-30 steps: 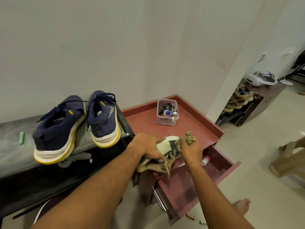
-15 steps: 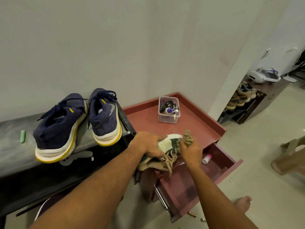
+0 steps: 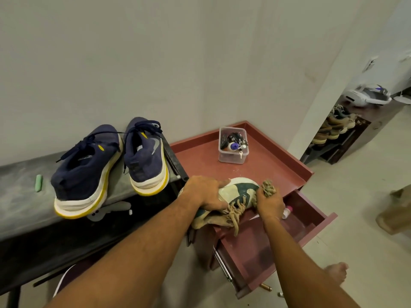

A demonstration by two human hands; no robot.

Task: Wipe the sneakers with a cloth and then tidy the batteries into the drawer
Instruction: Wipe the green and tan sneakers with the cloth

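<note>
Sneakers are sitting on the grey bench [image 3: 17, 196] at the left: a navy pair with white and yellow soles, the left navy sneaker [image 3: 86, 172] and the right navy sneaker [image 3: 145, 156] leaning toe-up against the wall, heels hanging over the front edge. A small green object [image 3: 38, 182] is lying on the bench just left of them.

Toward the middle, the left hand [image 3: 205, 192] is gripping a worn white-and-green sneaker [image 3: 238, 192], fingers curled over its heel end, holding it at the front edge of the red cabinet [image 3: 200, 158]. Its tan laces are dangling over the open drawer [image 3: 311, 218]. The right hand [image 3: 269, 204] is clutching a bunched tan cloth [image 3: 268, 188] and pressing it against the toe side of that sneaker.

Behind the hands, a clear plastic box [image 3: 232, 145] of small items is standing on the cabinet top. In the drawer, a small bottle with a pink cap [image 3: 287, 212] is peeking out beside the right wrist.

On the floor below the drawer front, a brass-coloured battery [image 3: 265, 287] is lying near a smaller pale cylinder [image 3: 280, 294], and a bare foot [image 3: 337, 272] is standing just right of them. At the far right, a shoe rack [image 3: 333, 127] is holding more shoes.
</note>
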